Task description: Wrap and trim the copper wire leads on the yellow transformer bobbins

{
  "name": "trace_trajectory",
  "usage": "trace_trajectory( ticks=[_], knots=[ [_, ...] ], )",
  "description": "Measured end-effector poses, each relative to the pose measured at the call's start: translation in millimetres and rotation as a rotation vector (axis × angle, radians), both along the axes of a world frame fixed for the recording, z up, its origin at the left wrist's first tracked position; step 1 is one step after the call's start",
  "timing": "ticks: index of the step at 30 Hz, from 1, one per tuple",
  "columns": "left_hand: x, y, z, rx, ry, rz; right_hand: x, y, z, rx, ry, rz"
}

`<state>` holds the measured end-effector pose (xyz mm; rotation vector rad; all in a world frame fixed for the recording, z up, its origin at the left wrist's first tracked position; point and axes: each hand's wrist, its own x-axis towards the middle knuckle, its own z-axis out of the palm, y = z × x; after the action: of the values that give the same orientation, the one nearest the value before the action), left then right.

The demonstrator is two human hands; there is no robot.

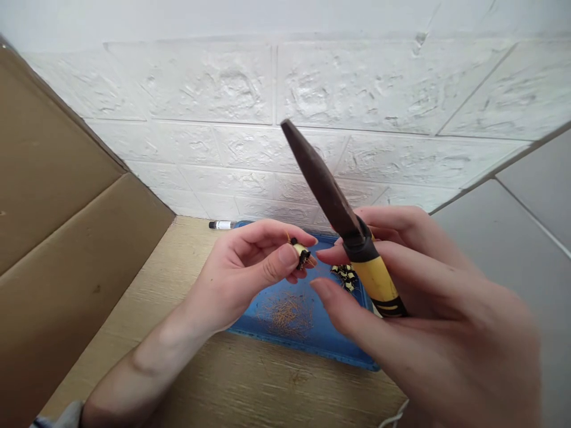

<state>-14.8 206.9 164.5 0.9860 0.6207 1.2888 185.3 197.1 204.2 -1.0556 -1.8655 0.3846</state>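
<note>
My left hand (252,264) pinches a small yellow-and-black part (301,252) between thumb and fingers, held above a blue tray (332,348). My right hand (414,309) grips a pair of pliers (339,214) by its yellow-and-black handle, the dark closed jaws pointing up and to the left toward the wall. The right index finger and thumb reach toward the small part. In the tray lie a heap of thin copper-coloured wire bits (288,312) and several more yellow-and-black parts (344,276).
The tray rests on a wooden tabletop (200,380) against a white brick-pattern wall (357,101). A large cardboard sheet (53,220) stands at the left. A marker pen (222,224) lies by the wall behind the tray. A grey surface (535,202) is at the right.
</note>
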Motion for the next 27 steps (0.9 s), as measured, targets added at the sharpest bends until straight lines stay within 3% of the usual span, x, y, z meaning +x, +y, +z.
trace_trajectory(
  ticks=[6, 19, 27],
  knots=[
    [1.0, 0.4, 3.9, -0.046, -0.004, -0.049, 0.1, -1.7, -6.4, 0.067, -0.011, -0.033],
    [-0.8, 0.9, 1.0, -0.08, -0.019, -0.127, -5.0, 3.6, -3.6, 0.032, 0.016, -0.004],
    [-1.1, -0.6, -3.0, -0.01, -0.033, -0.177, 0.2, 4.7, 0.5, -0.133, 0.081, 0.095]
  ],
)
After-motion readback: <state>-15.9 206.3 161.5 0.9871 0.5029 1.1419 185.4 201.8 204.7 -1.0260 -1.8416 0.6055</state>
